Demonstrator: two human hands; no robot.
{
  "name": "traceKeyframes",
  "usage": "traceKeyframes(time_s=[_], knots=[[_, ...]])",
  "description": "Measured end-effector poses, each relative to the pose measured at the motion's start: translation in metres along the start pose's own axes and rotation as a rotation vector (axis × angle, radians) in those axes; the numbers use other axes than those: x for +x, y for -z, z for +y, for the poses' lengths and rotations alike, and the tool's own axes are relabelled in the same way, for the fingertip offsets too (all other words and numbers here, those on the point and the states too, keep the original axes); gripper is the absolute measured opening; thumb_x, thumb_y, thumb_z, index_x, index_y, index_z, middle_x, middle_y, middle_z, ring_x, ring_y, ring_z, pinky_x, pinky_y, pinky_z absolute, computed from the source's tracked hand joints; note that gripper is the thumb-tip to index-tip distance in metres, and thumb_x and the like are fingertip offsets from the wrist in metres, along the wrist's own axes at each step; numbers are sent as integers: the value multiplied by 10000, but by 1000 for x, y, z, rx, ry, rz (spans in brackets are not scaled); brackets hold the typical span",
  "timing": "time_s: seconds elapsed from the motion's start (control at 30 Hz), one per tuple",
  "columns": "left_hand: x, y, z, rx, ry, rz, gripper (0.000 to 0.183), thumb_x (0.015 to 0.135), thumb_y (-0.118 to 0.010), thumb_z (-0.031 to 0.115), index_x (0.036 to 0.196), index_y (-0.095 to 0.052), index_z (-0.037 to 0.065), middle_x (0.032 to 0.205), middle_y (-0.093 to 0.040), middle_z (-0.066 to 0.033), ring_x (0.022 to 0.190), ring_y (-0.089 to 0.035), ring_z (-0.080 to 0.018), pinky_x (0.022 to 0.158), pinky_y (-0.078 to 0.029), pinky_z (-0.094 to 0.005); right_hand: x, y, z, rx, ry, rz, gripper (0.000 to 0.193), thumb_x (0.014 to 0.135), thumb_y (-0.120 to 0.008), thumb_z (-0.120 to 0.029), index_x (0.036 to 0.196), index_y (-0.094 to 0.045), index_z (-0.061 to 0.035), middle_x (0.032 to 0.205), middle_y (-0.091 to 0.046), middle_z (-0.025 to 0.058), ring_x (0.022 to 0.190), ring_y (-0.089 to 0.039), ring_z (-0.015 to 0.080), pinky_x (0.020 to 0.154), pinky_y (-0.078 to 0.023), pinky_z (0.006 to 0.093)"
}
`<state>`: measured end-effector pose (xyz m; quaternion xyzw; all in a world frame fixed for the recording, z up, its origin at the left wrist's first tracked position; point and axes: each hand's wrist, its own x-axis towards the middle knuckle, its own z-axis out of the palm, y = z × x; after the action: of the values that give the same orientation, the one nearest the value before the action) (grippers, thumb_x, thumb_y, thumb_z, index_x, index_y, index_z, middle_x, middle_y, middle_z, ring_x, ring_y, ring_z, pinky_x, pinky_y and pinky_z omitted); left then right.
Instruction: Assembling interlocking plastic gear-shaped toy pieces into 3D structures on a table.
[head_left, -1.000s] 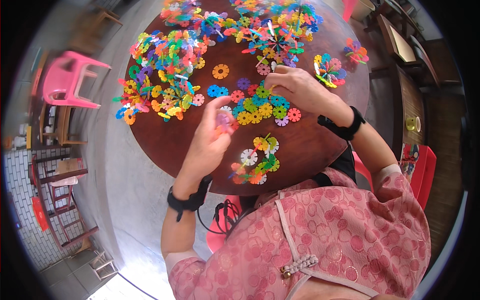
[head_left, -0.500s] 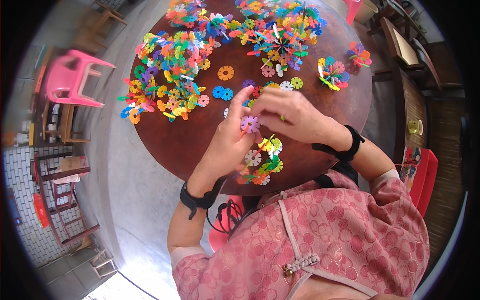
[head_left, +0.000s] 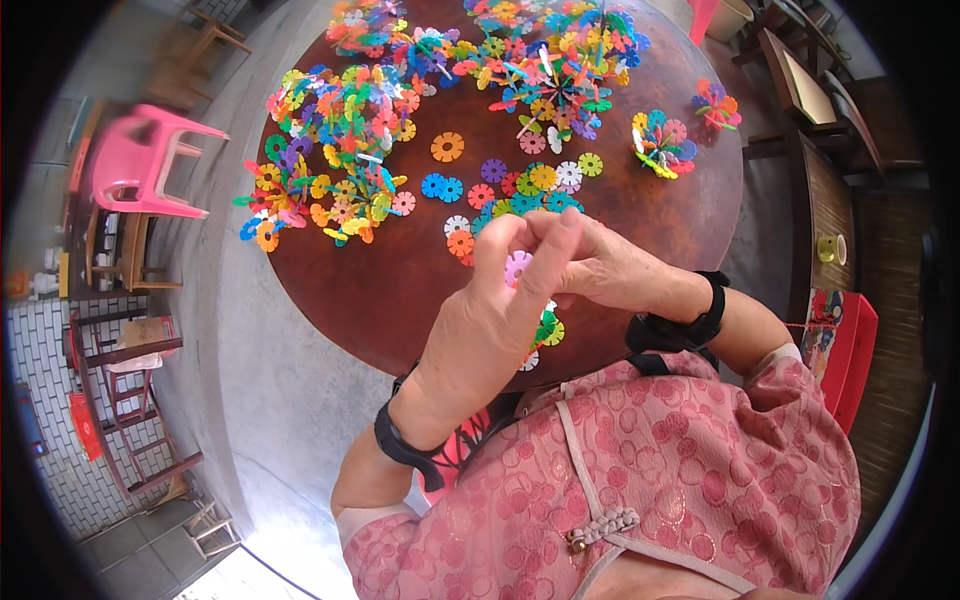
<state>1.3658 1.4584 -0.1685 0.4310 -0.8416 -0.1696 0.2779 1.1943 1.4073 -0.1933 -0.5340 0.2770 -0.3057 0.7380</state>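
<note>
A lilac notched plastic disc (head_left: 517, 268) shows between my two hands, close over the near part of the table. My left hand (head_left: 482, 325) is closed round it with bent fingers. My right hand (head_left: 612, 262) meets the left one, its fingers pinched together; what they hold, if anything, is hidden. Under the hands a joined cluster of green, white and yellow discs (head_left: 548, 332) shows only in part. Just beyond my fingers lie loose discs: an orange one (head_left: 460, 243), a white one, several teal ones and a yellow one (head_left: 542, 177).
The round brown table (head_left: 330, 290) bears large multicoloured disc clusters at the far left (head_left: 350, 110) and far middle (head_left: 565, 75). Two small disc balls (head_left: 665, 147) sit at the right. A pink stool (head_left: 150, 160) stands on the floor left; a yellow-green mug (head_left: 830, 250) is on furniture at right.
My left hand has moved right and turned, now covering most of the near cluster. My right hand has come down beside it. More loose discs beyond the hands are uncovered.
</note>
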Motion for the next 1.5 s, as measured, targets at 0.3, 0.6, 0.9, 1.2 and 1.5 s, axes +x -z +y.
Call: traceKeyframes(time_s=[0.3,0.6,0.9,1.2,1.5], knots=[[-5,14,1,-262,301,-139,436,814,-711,197,1146,-488,24,860,-576,-156,802,-622,-354,641,-510,-407,-6,3,2,-526,344,-19,165,850,-667,-124,815,-541,-24,661,-535,63,572,-509,153,519,-387,304],[-12,17,5,-411,139,-277,276,879,-619,257,883,-491,12,794,-551,-171,731,-567,-392,613,-462,-435,-22,0,-14,-519,322,-234,273,841,-669,-119,683,-477,-8,582,-471,113,520,-499,267,481,-360,363],[-13,-13,-81,-35,487,-63,232,839,-625,183,950,-490,30,815,-589,-174,779,-601,-379,679,-476,-453,28,76,23,-888,228,56,187,907,-586,-201,852,-597,-22,787,-649,143,702,-635,311,650,-490,392],[6,-39,-111,-339,503,-12,442,794,-695,83,1197,-518,36,1110,-476,-104,847,-617,-161,705,-509,-278,62,103,31,-1136,224,77,278,926,-557,-278,961,-601,-6,827,-615,176,806,-605,356,717,-479,418],[-33,5,-67,-327,527,-49,527,787,-720,297,1227,-530,77,1091,-555,-120,871,-613,-200,721,-502,-326,83,131,43,-1212,341,221,202,881,-606,-166,1025,-578,-28,918,-600,140,870,-602,297,753,-479,388]])
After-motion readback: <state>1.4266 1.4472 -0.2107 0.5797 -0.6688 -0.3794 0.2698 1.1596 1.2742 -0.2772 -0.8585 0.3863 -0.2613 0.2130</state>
